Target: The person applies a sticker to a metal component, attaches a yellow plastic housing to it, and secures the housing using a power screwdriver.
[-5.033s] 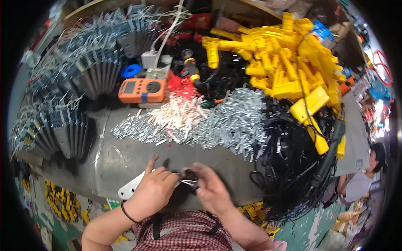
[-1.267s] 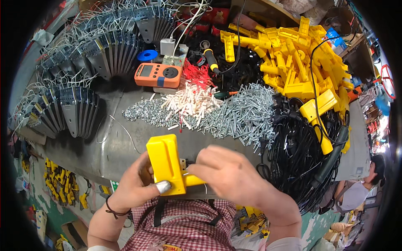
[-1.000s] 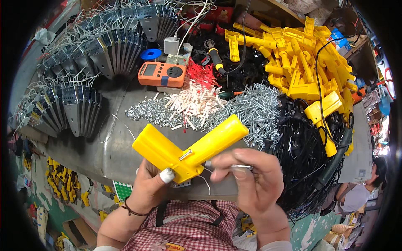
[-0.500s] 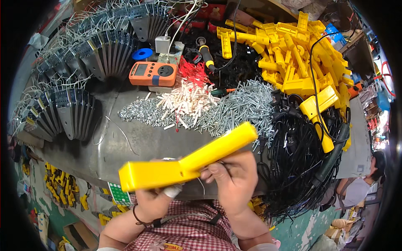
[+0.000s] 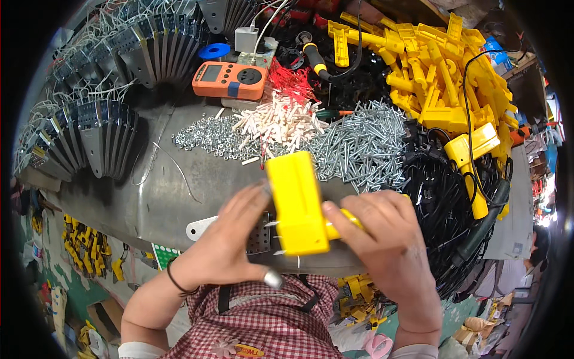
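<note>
Close above the near edge of the grey surface (image 5: 161,197), a yellow casing (image 5: 297,203) is clamped between both hands: the left hand (image 5: 230,242) cups its left side where a perforated metal plate (image 5: 259,234) shows, and the right hand (image 5: 382,239) grips its right end. It looks partly assembled, with fastening apparently left, since the screws (image 5: 359,143), nuts (image 5: 206,136) and white plugs (image 5: 281,119) lie untouched beyond; many like casings are piled (image 5: 442,78) at far right.

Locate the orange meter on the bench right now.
In the head view the orange meter lies upper left of centre, at the far side of the bench, just behind the pile of white plastic pegs and right of the fanned metal brackets.
</note>
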The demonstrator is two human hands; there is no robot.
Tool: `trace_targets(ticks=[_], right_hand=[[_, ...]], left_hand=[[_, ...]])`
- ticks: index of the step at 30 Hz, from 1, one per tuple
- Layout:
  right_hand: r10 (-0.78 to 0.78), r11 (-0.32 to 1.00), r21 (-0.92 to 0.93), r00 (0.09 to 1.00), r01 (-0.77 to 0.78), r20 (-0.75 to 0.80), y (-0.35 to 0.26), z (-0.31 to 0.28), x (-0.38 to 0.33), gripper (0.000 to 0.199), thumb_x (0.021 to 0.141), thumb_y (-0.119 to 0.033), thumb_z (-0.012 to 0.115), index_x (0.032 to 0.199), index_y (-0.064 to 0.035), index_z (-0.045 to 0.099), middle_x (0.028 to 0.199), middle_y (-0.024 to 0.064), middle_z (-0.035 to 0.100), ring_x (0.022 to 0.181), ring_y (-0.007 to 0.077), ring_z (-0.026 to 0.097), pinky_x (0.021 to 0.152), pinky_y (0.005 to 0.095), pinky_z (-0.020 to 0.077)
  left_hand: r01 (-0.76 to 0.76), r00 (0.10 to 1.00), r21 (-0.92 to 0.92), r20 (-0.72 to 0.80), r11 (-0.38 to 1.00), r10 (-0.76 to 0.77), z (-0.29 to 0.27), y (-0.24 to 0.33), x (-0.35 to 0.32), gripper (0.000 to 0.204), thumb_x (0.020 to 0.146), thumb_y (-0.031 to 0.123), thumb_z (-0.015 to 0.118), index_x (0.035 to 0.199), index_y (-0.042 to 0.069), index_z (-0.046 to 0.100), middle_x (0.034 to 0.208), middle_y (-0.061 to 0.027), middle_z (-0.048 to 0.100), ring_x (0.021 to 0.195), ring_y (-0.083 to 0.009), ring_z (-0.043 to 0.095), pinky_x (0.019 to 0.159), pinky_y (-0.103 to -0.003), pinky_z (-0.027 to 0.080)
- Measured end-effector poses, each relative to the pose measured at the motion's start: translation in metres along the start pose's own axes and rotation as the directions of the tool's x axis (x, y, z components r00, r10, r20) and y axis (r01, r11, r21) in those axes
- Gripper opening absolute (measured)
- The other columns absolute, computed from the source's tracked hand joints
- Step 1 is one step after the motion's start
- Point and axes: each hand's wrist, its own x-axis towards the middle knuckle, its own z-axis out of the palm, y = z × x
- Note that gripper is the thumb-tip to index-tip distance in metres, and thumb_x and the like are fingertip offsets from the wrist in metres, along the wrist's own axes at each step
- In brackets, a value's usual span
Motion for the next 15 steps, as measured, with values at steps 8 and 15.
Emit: trace_targets(ticks=[8,15], right_hand=[[-0.035,0.998,0.049,0.997,0.031,0.073,0.009,0.032,-0.001,0.039,0.075,-0.009,0.054,0.113,-0.0001,0.059,0.096,0.0093,0.056,0.091,0.0225,0.056,0.084,0.0361,0.0407],[0.071,0.995,0.066,0.992,-0.078,0.100,0.007,0.029,-0.015,0.041,0.075,-0.007,0.053,0.115,-0.0001,0.057,0.098,0.0087,0.055,0.095,0.0237,0.054,0.088,0.0375,0.0383]], left_hand=[[0.049,0.999,0.173,0.003,0.984,-0.050,0.022,-0.012,0.005,0.072,0.057,0.028,0.081,0.116,0.000,0.050,0.115,-0.0166,0.052,0.111,-0.0380,0.048,0.099,-0.048,0.033],[0.034,0.999,0.156,0.000,0.987,-0.035,0.023,-0.014,0.001,0.074,0.054,0.024,0.081,0.116,-0.002,0.049,0.112,-0.0190,0.052,0.108,-0.0386,0.048,0.099,-0.048,0.035]])
